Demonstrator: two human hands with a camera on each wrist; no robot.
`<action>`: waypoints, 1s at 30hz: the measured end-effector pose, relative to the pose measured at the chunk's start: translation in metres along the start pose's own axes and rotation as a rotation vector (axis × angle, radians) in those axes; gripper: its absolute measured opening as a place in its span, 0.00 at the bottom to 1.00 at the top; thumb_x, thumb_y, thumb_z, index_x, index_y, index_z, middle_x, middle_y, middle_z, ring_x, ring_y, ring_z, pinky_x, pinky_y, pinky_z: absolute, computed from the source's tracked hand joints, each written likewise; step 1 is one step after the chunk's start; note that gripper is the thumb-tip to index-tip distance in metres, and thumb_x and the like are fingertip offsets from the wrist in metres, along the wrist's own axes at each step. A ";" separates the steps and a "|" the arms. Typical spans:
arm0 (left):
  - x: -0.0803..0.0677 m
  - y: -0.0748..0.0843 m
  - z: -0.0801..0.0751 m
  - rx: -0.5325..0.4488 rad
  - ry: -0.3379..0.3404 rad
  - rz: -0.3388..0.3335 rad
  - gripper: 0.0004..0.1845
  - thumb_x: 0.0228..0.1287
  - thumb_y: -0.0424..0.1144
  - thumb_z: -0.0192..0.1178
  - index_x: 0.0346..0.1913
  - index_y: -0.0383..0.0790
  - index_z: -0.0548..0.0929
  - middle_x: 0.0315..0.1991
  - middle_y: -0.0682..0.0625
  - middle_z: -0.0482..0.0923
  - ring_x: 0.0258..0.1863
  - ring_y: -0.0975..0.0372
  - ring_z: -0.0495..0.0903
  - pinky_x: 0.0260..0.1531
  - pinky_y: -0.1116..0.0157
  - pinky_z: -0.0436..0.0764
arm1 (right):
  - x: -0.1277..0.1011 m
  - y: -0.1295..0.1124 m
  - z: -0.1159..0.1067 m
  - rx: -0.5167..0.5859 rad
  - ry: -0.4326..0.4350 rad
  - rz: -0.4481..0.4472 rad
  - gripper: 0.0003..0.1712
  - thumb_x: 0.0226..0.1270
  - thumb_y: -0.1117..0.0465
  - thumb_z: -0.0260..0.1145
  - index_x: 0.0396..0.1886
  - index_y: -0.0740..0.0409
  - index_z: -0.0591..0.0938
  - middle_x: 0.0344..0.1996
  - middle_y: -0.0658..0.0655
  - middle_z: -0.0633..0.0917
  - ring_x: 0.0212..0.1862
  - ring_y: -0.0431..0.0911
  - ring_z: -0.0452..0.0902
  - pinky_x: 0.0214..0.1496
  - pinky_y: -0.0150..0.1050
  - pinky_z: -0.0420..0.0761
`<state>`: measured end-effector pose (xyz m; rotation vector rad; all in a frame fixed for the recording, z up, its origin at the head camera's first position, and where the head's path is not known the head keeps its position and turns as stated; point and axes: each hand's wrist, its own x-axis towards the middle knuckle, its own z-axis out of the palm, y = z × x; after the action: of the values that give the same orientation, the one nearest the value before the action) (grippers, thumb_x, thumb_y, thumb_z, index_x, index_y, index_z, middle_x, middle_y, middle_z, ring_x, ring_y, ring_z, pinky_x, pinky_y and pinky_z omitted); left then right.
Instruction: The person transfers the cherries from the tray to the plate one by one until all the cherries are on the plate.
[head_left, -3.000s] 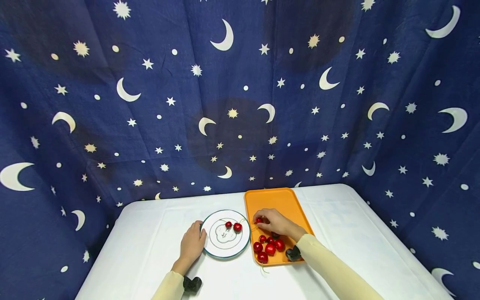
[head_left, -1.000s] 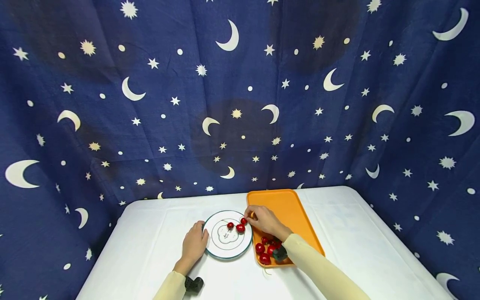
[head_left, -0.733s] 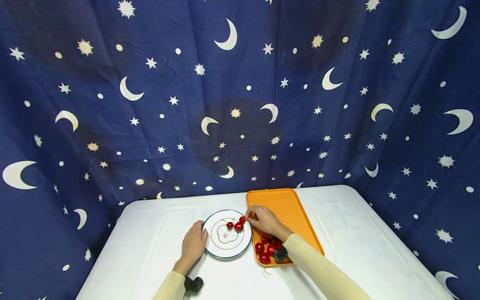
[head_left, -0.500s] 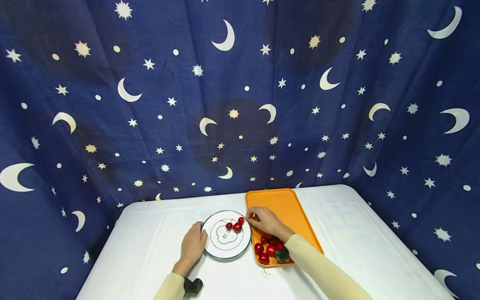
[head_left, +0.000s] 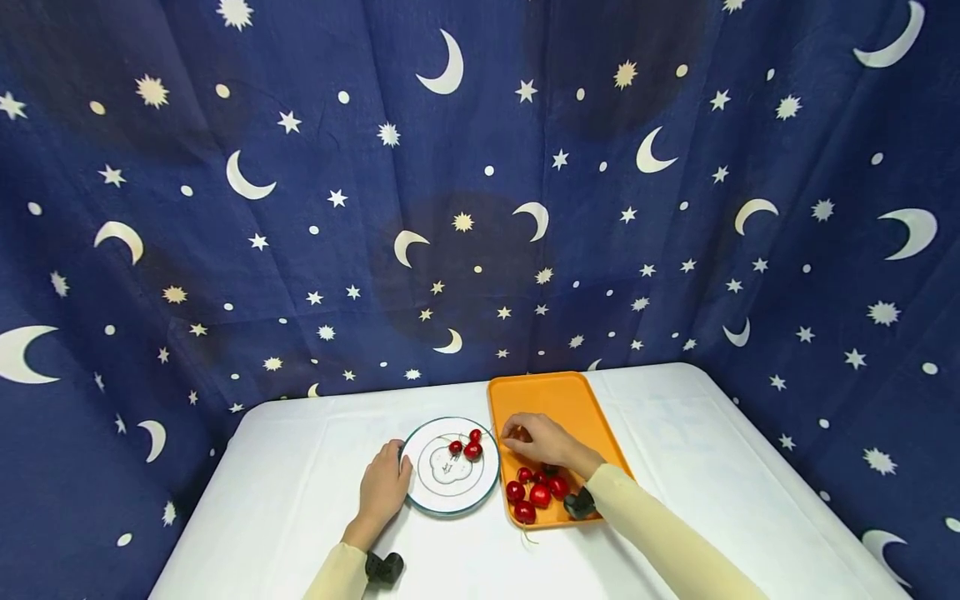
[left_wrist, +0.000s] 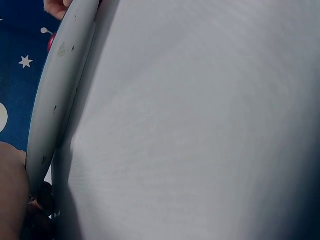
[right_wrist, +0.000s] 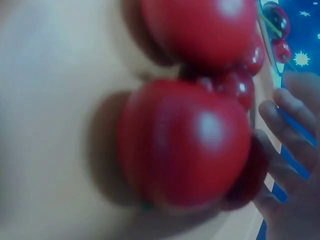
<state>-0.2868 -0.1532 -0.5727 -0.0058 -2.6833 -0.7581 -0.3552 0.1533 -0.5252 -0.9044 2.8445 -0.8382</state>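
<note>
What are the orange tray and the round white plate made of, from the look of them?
The orange tray looks like matte plastic: one even colour, rounded corners, moulded raised rim. The round plate looks like glazed ceramic, or possibly melamine: smooth white face, thin green rim line, printed centre motif. Neither can be settled by sight.

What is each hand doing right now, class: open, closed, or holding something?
Left hand: open, resting against the plate rim.
Right hand: over the orange tray; grip cannot be told.
</note>
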 end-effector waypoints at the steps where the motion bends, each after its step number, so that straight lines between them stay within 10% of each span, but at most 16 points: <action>1: 0.001 0.001 -0.001 0.001 0.000 0.002 0.17 0.74 0.37 0.54 0.58 0.30 0.78 0.52 0.35 0.84 0.53 0.43 0.85 0.55 0.45 0.81 | -0.001 0.001 -0.001 -0.001 -0.009 -0.007 0.07 0.72 0.54 0.68 0.44 0.50 0.85 0.37 0.47 0.87 0.35 0.37 0.74 0.41 0.30 0.78; 30: 0.001 0.003 -0.002 0.001 -0.015 -0.014 0.17 0.74 0.37 0.54 0.58 0.29 0.78 0.54 0.34 0.84 0.54 0.42 0.84 0.56 0.44 0.80 | -0.015 0.008 -0.016 0.153 -0.369 -0.114 0.15 0.65 0.46 0.74 0.46 0.47 0.86 0.37 0.43 0.87 0.39 0.33 0.77 0.49 0.29 0.79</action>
<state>-0.2869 -0.1518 -0.5694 0.0074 -2.7005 -0.7632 -0.3505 0.1749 -0.5172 -1.0793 2.4009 -0.7900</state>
